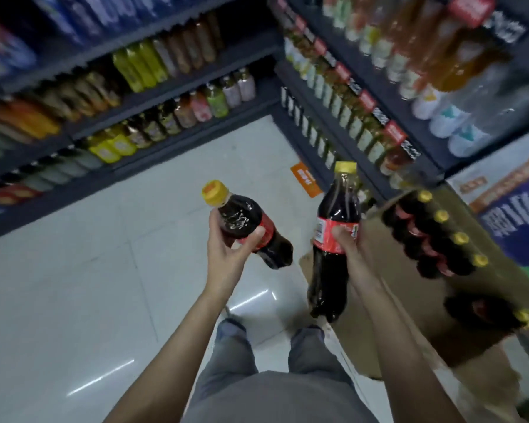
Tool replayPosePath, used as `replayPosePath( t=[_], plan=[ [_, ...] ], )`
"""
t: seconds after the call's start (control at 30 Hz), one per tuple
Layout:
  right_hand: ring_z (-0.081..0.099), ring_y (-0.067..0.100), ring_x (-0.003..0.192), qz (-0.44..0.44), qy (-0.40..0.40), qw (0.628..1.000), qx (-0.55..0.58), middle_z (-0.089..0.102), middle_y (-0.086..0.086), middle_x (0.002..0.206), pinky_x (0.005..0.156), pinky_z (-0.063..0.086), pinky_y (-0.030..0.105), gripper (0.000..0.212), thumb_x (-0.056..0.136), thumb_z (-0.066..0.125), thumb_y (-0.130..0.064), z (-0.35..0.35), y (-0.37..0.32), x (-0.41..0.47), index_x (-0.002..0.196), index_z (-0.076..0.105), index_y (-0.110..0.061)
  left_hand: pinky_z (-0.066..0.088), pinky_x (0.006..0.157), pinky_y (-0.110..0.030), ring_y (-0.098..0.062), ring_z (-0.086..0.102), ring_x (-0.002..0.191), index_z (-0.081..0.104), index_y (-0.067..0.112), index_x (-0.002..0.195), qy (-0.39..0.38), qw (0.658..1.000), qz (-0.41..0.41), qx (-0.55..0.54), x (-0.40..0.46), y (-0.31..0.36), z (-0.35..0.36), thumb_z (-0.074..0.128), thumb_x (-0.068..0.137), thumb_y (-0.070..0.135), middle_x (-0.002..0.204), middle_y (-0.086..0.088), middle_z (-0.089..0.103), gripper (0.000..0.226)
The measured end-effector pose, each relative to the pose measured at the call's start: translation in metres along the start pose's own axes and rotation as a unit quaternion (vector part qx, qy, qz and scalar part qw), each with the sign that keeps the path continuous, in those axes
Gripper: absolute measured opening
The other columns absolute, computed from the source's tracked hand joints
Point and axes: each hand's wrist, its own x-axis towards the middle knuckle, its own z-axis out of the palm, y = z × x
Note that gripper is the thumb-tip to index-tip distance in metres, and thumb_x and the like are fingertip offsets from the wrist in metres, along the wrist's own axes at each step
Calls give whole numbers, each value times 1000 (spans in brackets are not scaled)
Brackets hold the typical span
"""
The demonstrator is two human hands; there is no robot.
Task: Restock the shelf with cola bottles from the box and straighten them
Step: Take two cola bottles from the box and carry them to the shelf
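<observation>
Grey trousers (275, 389) are filling the lower frame. Left hand (229, 251) is gripping a tilted cola bottle (251, 225), fingers curled round its middle; right hand (348, 242) is clasping an upright cola bottle (333, 239) at the label. Beside them, the cardboard box (434, 306) is holding five more bottles.

Two cola bottles, yellow caps, red labels, dark liquid. Left bottle (251, 227) was gripped around the upper body, tilted, cap up-left of the grip, base down-right. Right bottle (333, 242) was gripped at the label, near upright, cap above the grip. Cardboard box (458, 279), right of that grip, held more capped cola bottles (431, 236), lying in a row.
</observation>
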Motion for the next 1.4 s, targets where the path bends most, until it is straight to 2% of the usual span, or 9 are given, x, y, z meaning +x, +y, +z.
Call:
replayPosePath(
  t=[0.13,0.27,0.5,0.63,0.8,1.0,1.17,1.23,1.4],
  plan=[
    [60,-14,75,-29,-102,991,-76,62,-16,94,65,44,4,33,69,64,-39,127,-3,11,99,53,-31,46,78,-11,6,58,93,48,31,106,94,995,22,-23,18,3,-124,74,66,32,101,12,59,48],
    [61,-8,80,-55,-182,972,-138,63,-12,97,71,46,13,35,70,64,-37,263,13,13,102,52,-33,47,87,-17,1,58,98,49,26,112,156,987,31,-11,30,5,-266,73,60,37,107,6,59,58],
    [62,-1,80,-121,-289,918,-243,65,-10,94,71,46,11,54,56,81,-37,479,17,19,99,50,-32,46,83,-12,3,61,95,55,32,107,286,958,22,30,44,15,-480,72,57,39,99,15,65,53],
    [61,-6,84,-161,-341,888,-263,65,-13,98,70,45,8,57,60,88,-21,588,12,31,101,49,-34,45,80,-10,4,60,93,56,26,109,357,932,17,56,74,15,-573,76,56,39,99,15,65,57],
    [58,-14,82,-175,-345,903,-187,59,-14,101,70,44,9,46,72,78,-14,729,2,68,101,46,-28,43,73,-5,14,57,85,55,26,105,434,896,30,91,144,15,-681,83,68,15,98,13,63,48],
    [49,-25,88,-215,-357,898,-144,52,-19,110,69,37,-3,52,75,77,-19,906,-28,123,113,43,-27,41,75,-2,16,55,90,52,23,109,483,865,73,111,241,41,-806,81,66,28,100,17,60,53],
    [52,-12,101,-278,-357,881,-139,55,-20,110,81,41,8,56,66,77,-39,1040,-68,149,114,47,-32,46,85,-12,3,58,99,53,12,117,499,845,140,130,318,76,-920,83,63,22,108,6,62,63],
    [51,-15,99,-310,-351,874,-132,55,-21,111,80,39,4,59,62,76,-45,1089,-82,151,113,48,-35,45,92,-15,-5,56,104,53,7,119,500,836,169,151,347,86,-964,84,61,28,113,-1,61,69],
    [57,-8,95,-378,-336,857,-98,61,-13,106,78,40,5,57,68,84,-28,1210,-100,152,114,51,-23,39,93,-6,-1,50,113,52,9,125,461,837,245,165,423,103,-1068,83,67,13,122,-3,56,66]
  ],
)
